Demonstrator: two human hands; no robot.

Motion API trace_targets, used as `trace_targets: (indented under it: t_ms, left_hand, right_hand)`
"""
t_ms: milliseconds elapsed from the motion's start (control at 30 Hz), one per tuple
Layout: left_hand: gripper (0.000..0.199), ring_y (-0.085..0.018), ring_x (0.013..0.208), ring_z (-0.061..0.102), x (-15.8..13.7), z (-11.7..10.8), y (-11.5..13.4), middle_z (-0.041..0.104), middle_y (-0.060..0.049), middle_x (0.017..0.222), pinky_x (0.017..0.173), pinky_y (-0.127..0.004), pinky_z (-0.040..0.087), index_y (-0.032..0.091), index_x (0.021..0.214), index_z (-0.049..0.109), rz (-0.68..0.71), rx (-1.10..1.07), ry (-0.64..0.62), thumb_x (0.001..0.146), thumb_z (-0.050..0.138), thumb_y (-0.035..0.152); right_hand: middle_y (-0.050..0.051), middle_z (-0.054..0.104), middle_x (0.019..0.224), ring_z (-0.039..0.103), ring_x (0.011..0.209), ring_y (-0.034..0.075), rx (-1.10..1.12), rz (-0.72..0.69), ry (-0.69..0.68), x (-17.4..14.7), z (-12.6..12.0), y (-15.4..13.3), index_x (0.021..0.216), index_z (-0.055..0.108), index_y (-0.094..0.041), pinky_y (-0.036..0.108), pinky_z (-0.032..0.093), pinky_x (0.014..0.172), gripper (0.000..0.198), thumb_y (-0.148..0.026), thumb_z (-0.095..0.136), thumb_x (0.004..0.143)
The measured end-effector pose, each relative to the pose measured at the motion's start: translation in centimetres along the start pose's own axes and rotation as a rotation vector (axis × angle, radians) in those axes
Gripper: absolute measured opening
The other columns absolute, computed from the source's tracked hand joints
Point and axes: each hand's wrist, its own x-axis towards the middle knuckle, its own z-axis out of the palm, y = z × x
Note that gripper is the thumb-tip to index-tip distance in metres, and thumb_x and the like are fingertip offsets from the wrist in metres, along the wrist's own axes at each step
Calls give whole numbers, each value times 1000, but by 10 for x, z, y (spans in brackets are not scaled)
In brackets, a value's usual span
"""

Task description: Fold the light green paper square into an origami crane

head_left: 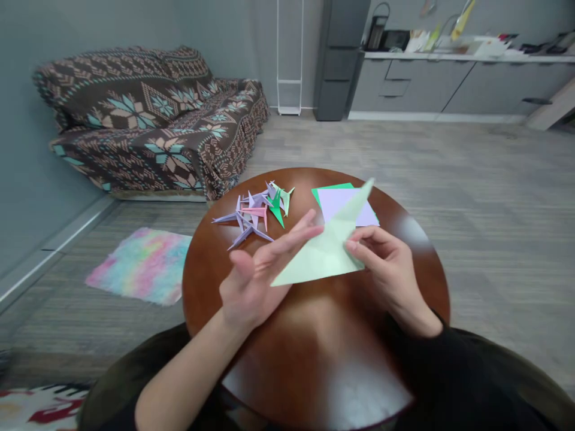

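A pale green sheet of origami paper (330,248), creased and partly folded into a pointed shape, is held up over the round table. My right hand (389,269) pinches its right side between thumb and fingers. Spread and palm up, my left hand (265,269) is at the sheet's left side, its fingers partly behind the paper; the thumb stands apart and does not grip. Beyond my left hand lies a pile of folded paper cranes (251,215) in purple, pink and green. Behind the held sheet rests a stack of square paper (336,200), purple over green.
The round brown table (309,335) stands close before me. A patterned blanket covers the sofa (157,120) at the left, with a fluffy pastel rug (141,263) on the floor near it. Grey kitchen cabinets (417,87) and a dark fridge (339,60) line the back wall.
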Motion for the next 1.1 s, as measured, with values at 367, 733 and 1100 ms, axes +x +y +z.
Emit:
trace_targets:
  t_ms: [367, 733, 1100]
  left_hand:
    - [84, -27, 135, 54, 13, -16, -9, 40, -11, 158, 117, -44, 39, 35, 147, 42, -92, 32, 311, 76, 76, 5]
    - [41, -29, 145, 41, 10, -16, -8, 51, -9, 153, 118, -39, 32, 21, 130, 65, -102, 200, 165, 92, 64, 35]
    - [42, -27, 102, 70, 9, -20, -14, 74, -10, 119, 84, -31, 52, 19, 127, 68, -239, 321, 1, 87, 71, 31]
  right_hand:
    - [-5, 54, 66, 47, 47, 9, 161, 78, -89, 18, -15, 11, 84, 59, -23, 22, 37, 42, 26, -34, 81, 77]
    - [1, 66, 91, 57, 69, 13, 36, -55, -55, 11, -9, 7, 91, 72, -24, 25, 46, 57, 17, -23, 82, 78]
    - [3, 73, 95, 65, 75, 18, -106, -105, -50, 1, -4, -2, 101, 73, -24, 29, 51, 61, 21, -23, 78, 82]
